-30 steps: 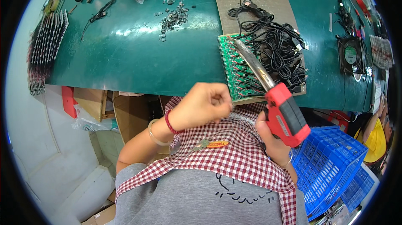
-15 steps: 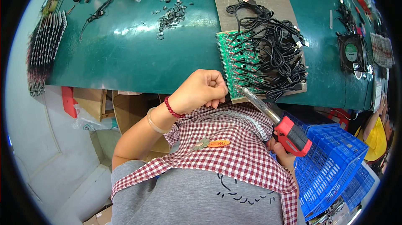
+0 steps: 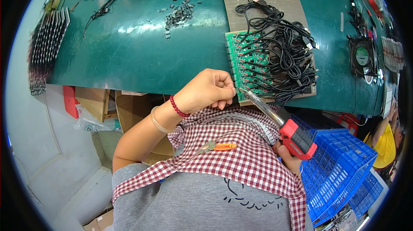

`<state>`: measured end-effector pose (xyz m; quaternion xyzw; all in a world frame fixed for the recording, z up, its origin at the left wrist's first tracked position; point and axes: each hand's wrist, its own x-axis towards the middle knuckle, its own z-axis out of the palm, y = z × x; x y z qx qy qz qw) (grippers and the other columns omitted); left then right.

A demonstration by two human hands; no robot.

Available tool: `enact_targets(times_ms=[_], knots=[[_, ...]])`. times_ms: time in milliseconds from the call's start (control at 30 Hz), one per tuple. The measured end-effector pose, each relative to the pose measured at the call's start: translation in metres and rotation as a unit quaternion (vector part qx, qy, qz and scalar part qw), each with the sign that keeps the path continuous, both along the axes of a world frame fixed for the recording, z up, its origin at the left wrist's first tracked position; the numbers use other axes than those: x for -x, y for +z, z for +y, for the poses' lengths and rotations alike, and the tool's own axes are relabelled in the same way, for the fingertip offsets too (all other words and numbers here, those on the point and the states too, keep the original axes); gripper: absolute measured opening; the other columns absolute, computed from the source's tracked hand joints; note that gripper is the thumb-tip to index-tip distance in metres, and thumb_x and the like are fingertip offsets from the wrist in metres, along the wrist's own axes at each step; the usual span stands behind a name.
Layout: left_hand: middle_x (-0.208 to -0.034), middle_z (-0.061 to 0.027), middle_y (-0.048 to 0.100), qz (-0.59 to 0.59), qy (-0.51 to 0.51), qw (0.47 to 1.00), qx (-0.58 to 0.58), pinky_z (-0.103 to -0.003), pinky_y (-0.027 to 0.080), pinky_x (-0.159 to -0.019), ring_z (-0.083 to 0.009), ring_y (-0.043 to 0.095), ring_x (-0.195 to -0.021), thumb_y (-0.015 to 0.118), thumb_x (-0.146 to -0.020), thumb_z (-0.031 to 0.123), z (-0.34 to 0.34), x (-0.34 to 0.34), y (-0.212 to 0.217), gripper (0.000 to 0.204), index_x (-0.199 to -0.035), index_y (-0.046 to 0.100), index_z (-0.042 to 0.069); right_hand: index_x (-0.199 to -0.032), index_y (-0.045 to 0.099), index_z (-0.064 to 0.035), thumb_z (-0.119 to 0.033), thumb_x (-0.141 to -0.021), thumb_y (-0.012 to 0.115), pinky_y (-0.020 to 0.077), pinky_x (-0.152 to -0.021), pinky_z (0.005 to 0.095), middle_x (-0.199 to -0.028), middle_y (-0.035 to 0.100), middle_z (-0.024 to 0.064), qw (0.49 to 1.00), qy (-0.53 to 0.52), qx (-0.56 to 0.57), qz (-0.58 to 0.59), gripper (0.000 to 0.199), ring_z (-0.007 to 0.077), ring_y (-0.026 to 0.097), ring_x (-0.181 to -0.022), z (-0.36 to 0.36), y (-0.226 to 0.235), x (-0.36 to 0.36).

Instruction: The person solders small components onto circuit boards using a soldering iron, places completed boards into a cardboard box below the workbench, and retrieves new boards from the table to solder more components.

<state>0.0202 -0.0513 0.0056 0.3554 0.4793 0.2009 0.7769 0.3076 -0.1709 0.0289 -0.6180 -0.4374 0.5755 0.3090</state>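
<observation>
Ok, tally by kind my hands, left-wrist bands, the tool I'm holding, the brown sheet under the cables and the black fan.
Hands: 2 (left hand, right hand)
Wrist bands: 2 (red bracelet, pale bangle)
Red-and-black tool: 1
Brown sheet: 1
Black fan: 1
Total: 7

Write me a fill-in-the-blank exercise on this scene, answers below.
The right hand grips a soldering tool whose handle is black and ____.
A beaded bracelet circles the ____ wrist.
The cables lie to the ____ of the loose small parts.
The crate nearest the right hand is coloured ____.
Missing words: red; left; right; blue.
</observation>
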Motion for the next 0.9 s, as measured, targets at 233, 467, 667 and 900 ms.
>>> enact_targets(times_ms=[233, 467, 667, 900], knots=[[-0.065, -0.0015, 0.059, 0.0, 0.005, 1.0, 0.007, -0.016, 0.037, -0.042, -0.0032, 0.052, -0.05, 0.058, -0.082, 0.01, 0.0, -0.001, 0.0, 0.01, -0.075, 0.054, 0.003, -0.08, 0.061, -0.0027, -0.005, -0.067, 0.07, 0.0434, -0.059, 0.0277, -0.074, 0.058, 0.0057, 0.991, 0.101, -0.041, -0.077, 0.016, 0.0166, 0.055, -0.063, -0.011, -0.015, -0.018], [-0.065, -0.0013, 0.059, 0.006, 0.01, 1.0, 0.008, -0.016, 0.037, -0.042, -0.0032, 0.052, -0.051, 0.058, -0.081, 0.009, -0.001, -0.001, 0.001, 0.008, -0.075, 0.054, 0.003, -0.087, 0.06, 0.0, 0.0, -0.071, 0.066, 0.0449, -0.062, 0.0286, -0.077, 0.06, 0.0057, 0.999, 0.043, -0.001, 0.002, 0.016, 0.0145, 0.056, -0.067, -0.01, -0.006, -0.01], [-0.065, -0.002, 0.06, -0.003, 0.014, 1.0, 0.016, -0.016, 0.037, -0.042, -0.0036, 0.052, -0.051, 0.058, -0.08, 0.008, -0.001, -0.001, 0.0, 0.008, -0.076, 0.054, 0.003, -0.09, 0.06, 0.0004, 0.003, -0.074, 0.063, 0.0448, -0.062, 0.0283, -0.077, 0.059, 0.0041, 1.0, 0.027, -0.005, 0.006, 0.017, 0.0127, 0.055, -0.068, -0.01, -0.008, -0.009], [-0.065, -0.0024, 0.059, 0.003, 0.011, 1.0, 0.014, -0.016, 0.037, -0.042, -0.0037, 0.052, -0.051, 0.057, -0.081, 0.007, -0.001, -0.001, -0.001, 0.007, -0.076, 0.054, 0.003, -0.081, 0.061, -0.0004, 0.002, -0.069, 0.065, 0.0438, -0.059, 0.0275, -0.071, 0.057, 0.0054, 0.994, 0.093, -0.003, -0.049, 0.013, 0.0144, 0.054, -0.062, -0.005, 0.0, -0.008]])
